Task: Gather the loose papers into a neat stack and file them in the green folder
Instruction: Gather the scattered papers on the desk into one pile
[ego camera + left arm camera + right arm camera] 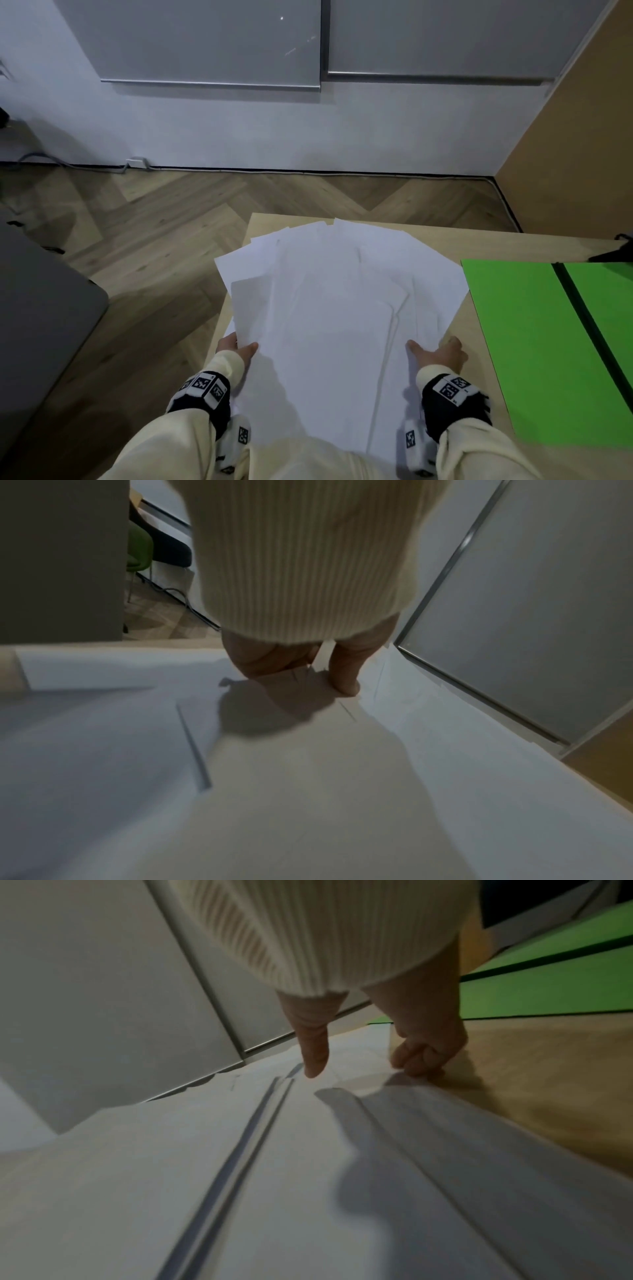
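White papers (329,308) fanned in a messy overlapping spread on the table (479,404), corners splayed, some overhanging its left edge. Left hand (236,347) pinches the left sheets, thumb on top. Right hand (440,354) pinches the right edge. Green folder (534,342) lies open just right.
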Tool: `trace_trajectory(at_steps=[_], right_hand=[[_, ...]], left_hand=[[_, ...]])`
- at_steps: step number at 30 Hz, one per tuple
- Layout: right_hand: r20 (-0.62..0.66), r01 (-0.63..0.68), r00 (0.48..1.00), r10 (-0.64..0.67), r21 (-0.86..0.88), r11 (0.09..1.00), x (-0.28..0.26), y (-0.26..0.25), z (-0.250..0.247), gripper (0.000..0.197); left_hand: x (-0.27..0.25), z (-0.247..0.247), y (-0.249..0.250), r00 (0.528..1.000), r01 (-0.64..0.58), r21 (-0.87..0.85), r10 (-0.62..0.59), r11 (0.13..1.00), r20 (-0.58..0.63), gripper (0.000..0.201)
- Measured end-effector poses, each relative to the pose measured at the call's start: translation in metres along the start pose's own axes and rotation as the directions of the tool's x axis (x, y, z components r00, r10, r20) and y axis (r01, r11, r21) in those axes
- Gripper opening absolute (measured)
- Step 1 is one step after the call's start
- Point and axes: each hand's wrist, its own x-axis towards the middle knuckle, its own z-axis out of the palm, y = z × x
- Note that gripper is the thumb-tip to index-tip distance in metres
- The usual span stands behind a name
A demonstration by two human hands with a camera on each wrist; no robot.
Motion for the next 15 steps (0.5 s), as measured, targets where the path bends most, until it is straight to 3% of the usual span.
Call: trace_trajectory(at_steps=[2,6,8,10,13,15], right_hand=[[0.04,-0.056,0.998,0.055,0.033,0.998,-0.004,-0.007,0.008,0.091],[0.115,-0.185,0.978,0.173,0.103,0.977,-0.008,-0.011,0.018,0.072],[0.144,-0.112,0.984,0.103,0.056,0.992,-0.006,-0.008,0.02,0.048],[0.203,-0.018,0.978,0.04,-0.111,0.994,-0.006,-0.008,0.018,0.025],[0.227,0.073,0.974,-0.007,-0.28,0.957,-0.007,-0.008,0.021,0.032],[0.261,0.155,0.96,-0.101,-0.196,0.968,-0.006,-0.01,0.028,0.011]], left_hand=[[-0.001,0.002,0.001,1.0,0.024,-0.042,-0.024,0.999,0.004,0.036],[-0.001,0.007,-0.001,0.999,0.037,-0.153,-0.035,0.987,0.017,0.041],[0.004,0.01,-0.008,0.999,0.038,-0.178,-0.036,0.983,0.013,0.054],[0.002,0.012,-0.007,0.999,0.048,-0.137,-0.045,0.989,0.022,0.057],[-0.009,0.013,0.002,0.998,0.064,-0.088,-0.062,0.994,0.021,0.042],[-0.013,0.015,0.004,0.998,0.064,-0.086,-0.061,0.994,0.034,0.04]])
